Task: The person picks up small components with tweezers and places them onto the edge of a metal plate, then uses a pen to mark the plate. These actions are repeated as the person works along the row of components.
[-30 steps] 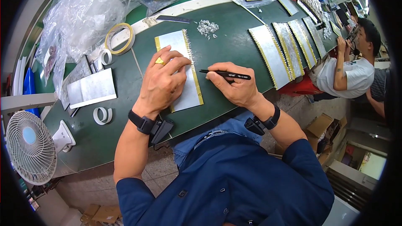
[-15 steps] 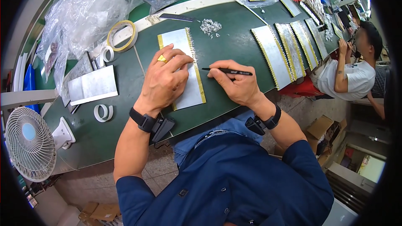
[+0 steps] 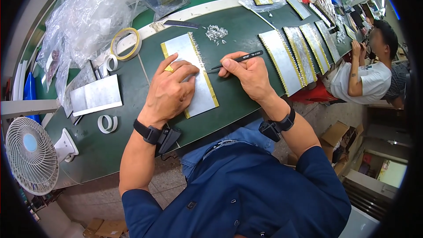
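Observation:
A grey metal plate (image 3: 180, 46) with yellow tape along its long edge and a row of small pale pieces lies on the green table. Across its left part rests my left hand (image 3: 169, 86), fingers bent and apart, fingertips near the toothed edge; a yellow band wraps one finger. My right hand (image 3: 251, 72) is closed around slim black tweezers (image 3: 240, 59), held aslant. Their tip points at the plate's taped right edge; whether it grips a piece is too small to tell. Beyond the plate lies a heap of small shiny pieces (image 3: 216, 33).
Several similar toothed plates (image 3: 277, 59) lie at right. A yellow tape roll (image 3: 126, 44), a plain metal sheet (image 3: 97, 95) and a white strip coil (image 3: 107, 124) lie left, near a white fan (image 3: 33, 154). Clear plastic bags (image 3: 94, 13) fill the back left. Another person (image 3: 363, 75) sits at far right.
My right hand has moved the tweezers' tip down and left to the plate's taped edge, tilting them. My left fingers have spread and drawn back slightly from the edge.

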